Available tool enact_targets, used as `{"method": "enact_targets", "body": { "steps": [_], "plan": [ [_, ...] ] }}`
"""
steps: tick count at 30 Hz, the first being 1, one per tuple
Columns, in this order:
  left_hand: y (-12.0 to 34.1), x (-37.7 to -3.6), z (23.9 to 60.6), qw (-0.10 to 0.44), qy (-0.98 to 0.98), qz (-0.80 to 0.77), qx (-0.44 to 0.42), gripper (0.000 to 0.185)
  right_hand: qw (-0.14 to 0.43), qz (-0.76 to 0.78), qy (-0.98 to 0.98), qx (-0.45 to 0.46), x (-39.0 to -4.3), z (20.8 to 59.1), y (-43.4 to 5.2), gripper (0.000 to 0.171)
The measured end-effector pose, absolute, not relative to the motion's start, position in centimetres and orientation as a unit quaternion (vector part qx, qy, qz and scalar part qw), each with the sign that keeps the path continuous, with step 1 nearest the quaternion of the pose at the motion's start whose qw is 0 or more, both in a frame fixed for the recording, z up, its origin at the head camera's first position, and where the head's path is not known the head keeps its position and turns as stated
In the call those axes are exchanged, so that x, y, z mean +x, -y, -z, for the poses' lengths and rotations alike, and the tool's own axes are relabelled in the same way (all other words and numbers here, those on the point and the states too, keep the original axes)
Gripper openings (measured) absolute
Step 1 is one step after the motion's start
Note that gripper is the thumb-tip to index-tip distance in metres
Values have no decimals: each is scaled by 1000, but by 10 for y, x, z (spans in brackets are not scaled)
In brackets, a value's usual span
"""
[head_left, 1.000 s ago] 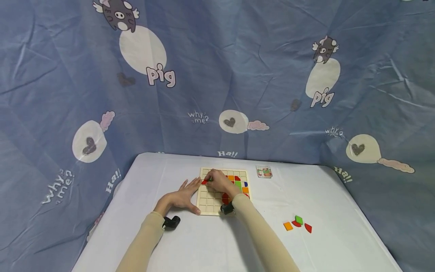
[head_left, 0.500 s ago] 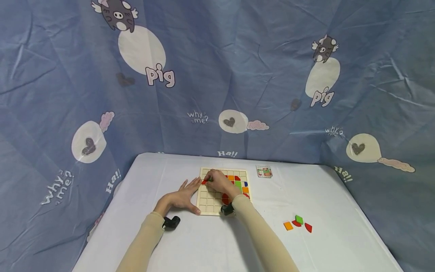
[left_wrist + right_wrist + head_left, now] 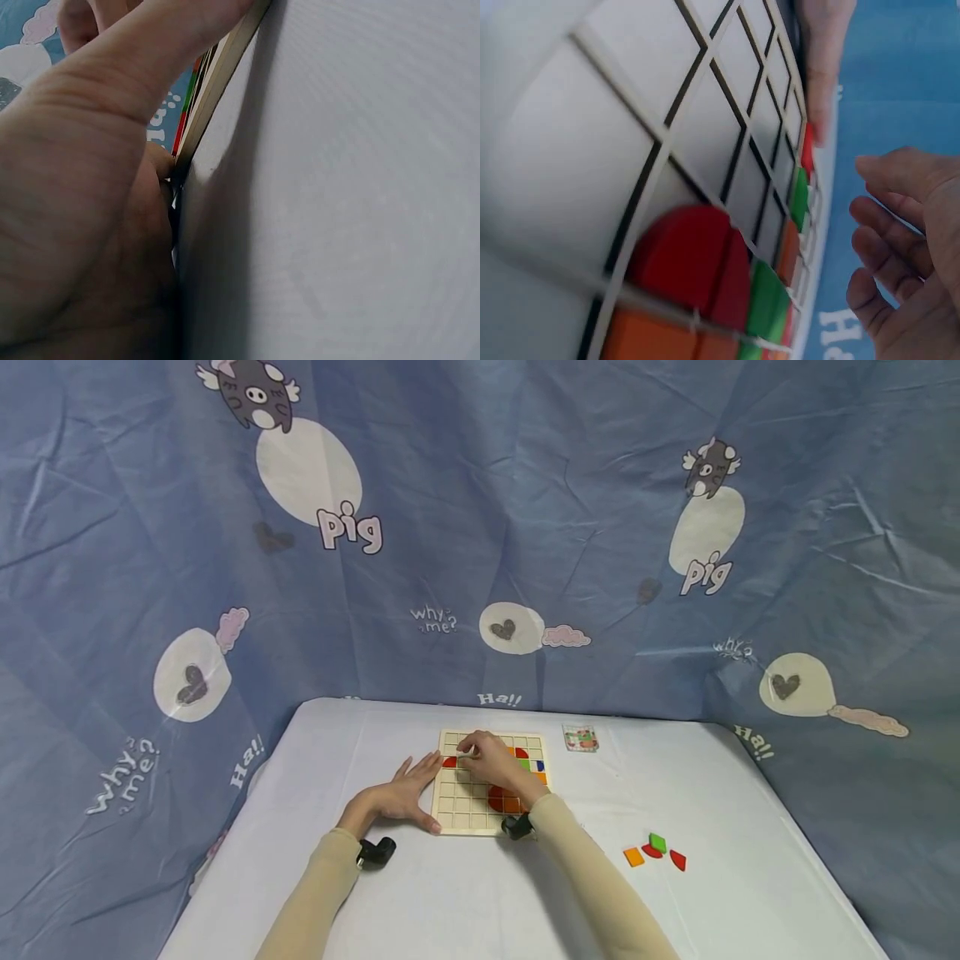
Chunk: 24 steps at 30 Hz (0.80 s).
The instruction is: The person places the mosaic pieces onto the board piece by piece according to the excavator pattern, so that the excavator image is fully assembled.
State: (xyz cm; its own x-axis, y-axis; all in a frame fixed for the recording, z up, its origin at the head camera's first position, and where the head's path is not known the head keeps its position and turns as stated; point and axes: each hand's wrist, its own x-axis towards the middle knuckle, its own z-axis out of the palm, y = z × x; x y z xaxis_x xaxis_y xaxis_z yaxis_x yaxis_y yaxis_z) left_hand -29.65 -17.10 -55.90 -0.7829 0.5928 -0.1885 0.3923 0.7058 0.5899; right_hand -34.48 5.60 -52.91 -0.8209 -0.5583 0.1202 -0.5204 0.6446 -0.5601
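The right hand (image 3: 491, 760) hovers over the far left part of a wooden grid board (image 3: 459, 814), its fingers (image 3: 877, 225) loosely curled with open gaps between them; in the wrist view they hold nothing, and they hang just above the board rather than on it. Just beside the fingertips, a small red piece (image 3: 449, 762) sits in a cell at the board's left edge, with a green piece (image 3: 799, 199) next to it in the same row.

The left hand (image 3: 401, 795) lies flat on the white table (image 3: 465, 893), fingers straight and spread, its thumb (image 3: 161, 37) pressed against the board's left edge as if to steady it.

The board lies flat in the middle of the table. More red, orange and green pieces (image 3: 705, 262) fill cells along its right and near sides. Four loose pieces (image 3: 655, 852) lie well apart to the right, and a small printed card (image 3: 581, 737) lies beyond the board's far right corner.

The pieces look thin, stiff, light and smooth, so they probably slip easily; a pinch at opposite edges with thumb and forefinger would likely serve best. The board seems rigid and light, apt to slide unless held at its edge.
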Motion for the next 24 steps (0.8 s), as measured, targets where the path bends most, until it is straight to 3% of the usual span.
{"method": "enact_targets", "body": {
  "steps": [15,24],
  "plan": [
    [169,-296,562,179,-907,-276,263,132,50,327,-897,-295,-264,518,-162,14],
    [170,-297,562,185,-910,-264,262,134,55,321,-923,-206,-216,530,-256,29]
  ]
}}
